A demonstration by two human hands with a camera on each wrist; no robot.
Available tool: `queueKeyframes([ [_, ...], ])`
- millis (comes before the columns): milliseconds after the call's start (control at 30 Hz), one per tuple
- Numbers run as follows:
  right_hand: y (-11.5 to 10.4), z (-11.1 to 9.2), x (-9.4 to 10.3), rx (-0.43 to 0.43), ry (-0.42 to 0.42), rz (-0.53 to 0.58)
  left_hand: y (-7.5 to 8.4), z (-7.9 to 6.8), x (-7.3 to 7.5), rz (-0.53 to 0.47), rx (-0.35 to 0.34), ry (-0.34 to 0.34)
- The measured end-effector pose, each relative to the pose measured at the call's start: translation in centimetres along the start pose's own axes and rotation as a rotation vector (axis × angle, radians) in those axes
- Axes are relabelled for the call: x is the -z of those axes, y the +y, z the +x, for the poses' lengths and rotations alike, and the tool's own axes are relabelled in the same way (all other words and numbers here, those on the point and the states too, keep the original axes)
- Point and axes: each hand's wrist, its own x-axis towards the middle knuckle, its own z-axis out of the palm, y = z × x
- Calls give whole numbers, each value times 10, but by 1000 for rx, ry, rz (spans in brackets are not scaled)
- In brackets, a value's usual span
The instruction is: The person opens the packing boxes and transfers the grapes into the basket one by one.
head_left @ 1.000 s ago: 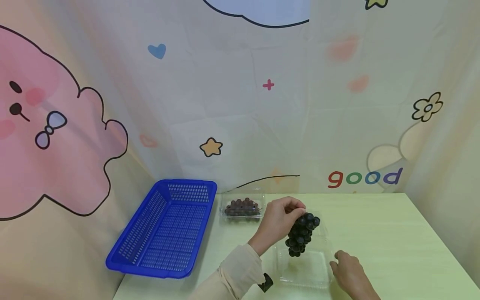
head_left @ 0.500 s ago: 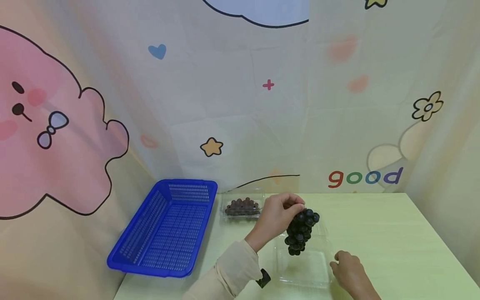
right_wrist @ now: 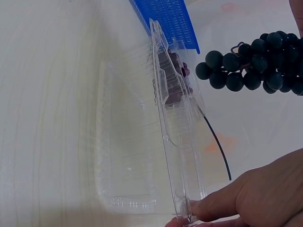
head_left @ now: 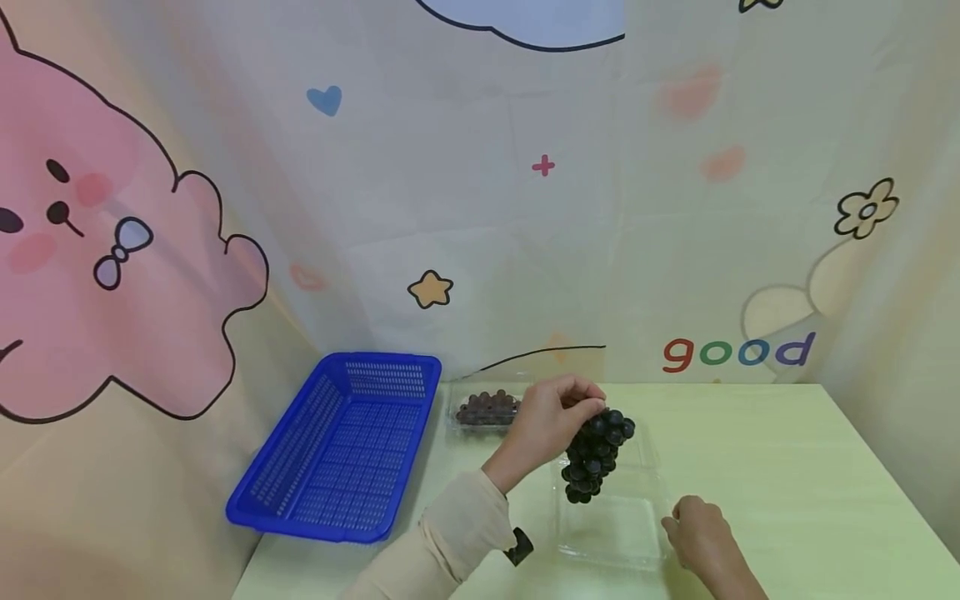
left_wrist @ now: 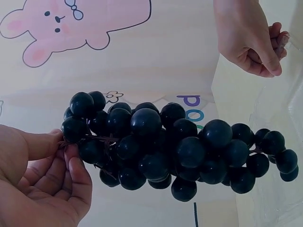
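Observation:
My left hand [head_left: 543,429] pinches the stem of a bunch of dark grapes [head_left: 596,454] between thumb and fingers. The bunch hangs above an open clear plastic container [head_left: 611,533] on the table. In the left wrist view the round berries [left_wrist: 154,163] stretch away from my fingertips, with a brown stem showing among them. My right hand [head_left: 701,533] is at the container's right side. The right wrist view shows its thumb [right_wrist: 220,203] and a finger pinching the edge of the clear plastic [right_wrist: 168,137]. Part of the container is hidden behind the grapes.
A blue perforated basket [head_left: 333,530] stands at the left of the table. Between it and my left hand, at the back, is another clear box holding reddish-brown grapes [head_left: 487,408]. A printed curtain [head_left: 480,183] hangs behind the table [head_left: 780,467].
My left hand and the grapes have shifted slightly left and up. My right hand has kept its place at the container. The head view has turned a little.

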Motion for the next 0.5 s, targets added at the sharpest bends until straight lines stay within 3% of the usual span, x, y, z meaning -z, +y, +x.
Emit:
queueKeyframes([
  [500,0,-3,-1,-10,12,44,4,2,19,7,24,6],
])
